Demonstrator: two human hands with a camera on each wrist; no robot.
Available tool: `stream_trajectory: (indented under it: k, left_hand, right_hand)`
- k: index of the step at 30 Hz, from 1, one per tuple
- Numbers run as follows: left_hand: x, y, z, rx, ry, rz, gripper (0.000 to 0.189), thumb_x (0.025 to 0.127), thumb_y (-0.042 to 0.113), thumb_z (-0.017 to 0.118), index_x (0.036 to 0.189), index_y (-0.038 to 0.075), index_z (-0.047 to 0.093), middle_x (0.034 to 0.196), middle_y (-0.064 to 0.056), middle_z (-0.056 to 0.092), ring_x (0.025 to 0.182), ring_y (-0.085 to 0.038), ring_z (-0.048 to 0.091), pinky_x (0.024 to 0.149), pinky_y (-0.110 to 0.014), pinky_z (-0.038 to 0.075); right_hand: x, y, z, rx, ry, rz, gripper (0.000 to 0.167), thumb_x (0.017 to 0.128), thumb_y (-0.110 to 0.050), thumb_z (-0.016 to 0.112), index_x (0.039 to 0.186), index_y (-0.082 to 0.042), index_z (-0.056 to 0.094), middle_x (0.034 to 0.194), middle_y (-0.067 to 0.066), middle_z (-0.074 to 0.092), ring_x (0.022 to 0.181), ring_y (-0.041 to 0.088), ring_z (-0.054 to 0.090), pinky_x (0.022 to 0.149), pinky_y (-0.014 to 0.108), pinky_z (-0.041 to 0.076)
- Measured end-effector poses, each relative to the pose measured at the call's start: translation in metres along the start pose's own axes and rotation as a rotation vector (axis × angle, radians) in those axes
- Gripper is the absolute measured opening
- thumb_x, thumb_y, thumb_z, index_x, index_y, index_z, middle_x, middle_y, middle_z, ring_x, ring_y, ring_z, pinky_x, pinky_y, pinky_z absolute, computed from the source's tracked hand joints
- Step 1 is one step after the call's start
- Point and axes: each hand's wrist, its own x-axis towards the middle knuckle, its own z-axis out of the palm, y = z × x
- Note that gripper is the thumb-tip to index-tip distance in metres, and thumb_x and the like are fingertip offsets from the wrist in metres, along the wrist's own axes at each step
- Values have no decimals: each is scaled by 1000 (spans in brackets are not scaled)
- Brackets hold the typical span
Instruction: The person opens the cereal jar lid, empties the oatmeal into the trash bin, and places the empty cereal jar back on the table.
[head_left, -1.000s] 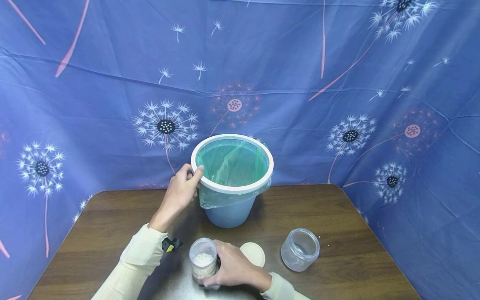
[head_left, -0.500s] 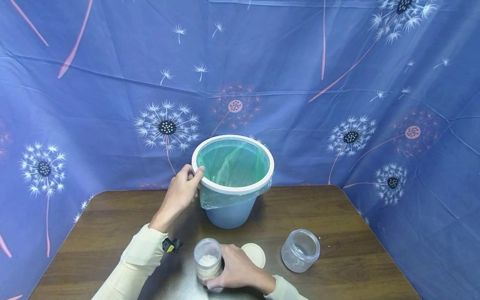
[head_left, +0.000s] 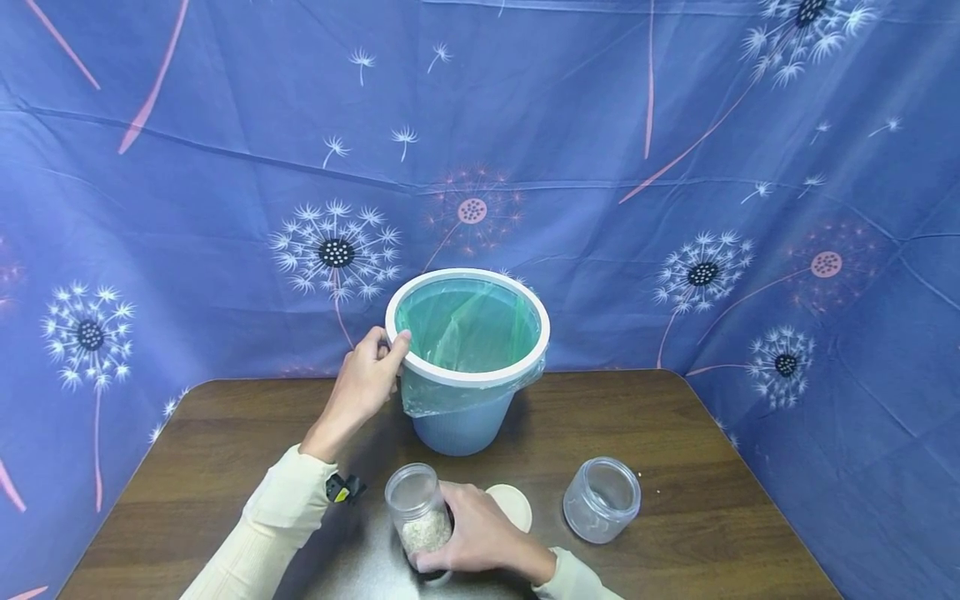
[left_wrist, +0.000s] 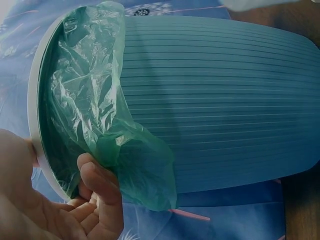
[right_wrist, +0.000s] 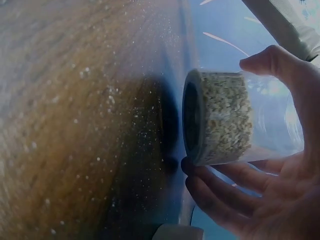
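Note:
A blue ribbed trash can (head_left: 459, 429) with a white rim, lined with a green plastic bag (head_left: 480, 329), stands at the back of the table. My left hand (head_left: 360, 379) grips the left of its rim, thumb on top; in the left wrist view the curled fingers (left_wrist: 102, 185) lie under the rim beside the bag's overhang. My right hand (head_left: 476, 529) holds a clear jar (head_left: 412, 487) around its side. Pale grains that look like rice (right_wrist: 227, 117) fill the lower part of this lidless jar. Its base shows apart from the tabletop in the right wrist view.
A round cream lid (head_left: 512, 507) lies behind my right hand. Farther right stands a second clear jar (head_left: 602, 502), with a few white specks beside it. The wooden table (head_left: 697, 450) backs onto a blue dandelion-print cloth (head_left: 562, 208).
The jar in my right hand has shifted slightly right and now tilts, so more of its grain-filled side shows. My left hand keeps its grip on the trash can.

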Motion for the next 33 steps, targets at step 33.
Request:
stream_trajectory:
  k: [33]
  left_hand:
    - [-75,-29,-16,-171,112,272,9,110,13,62,117,8,63,86,-6,62,61,-16,61,52,-28,54]
  right_hand:
    - [-11,0,-25,217,50,0,43,75,-30,92,106,-19,64,86,-17,64,76,-3,60,67,18,50]
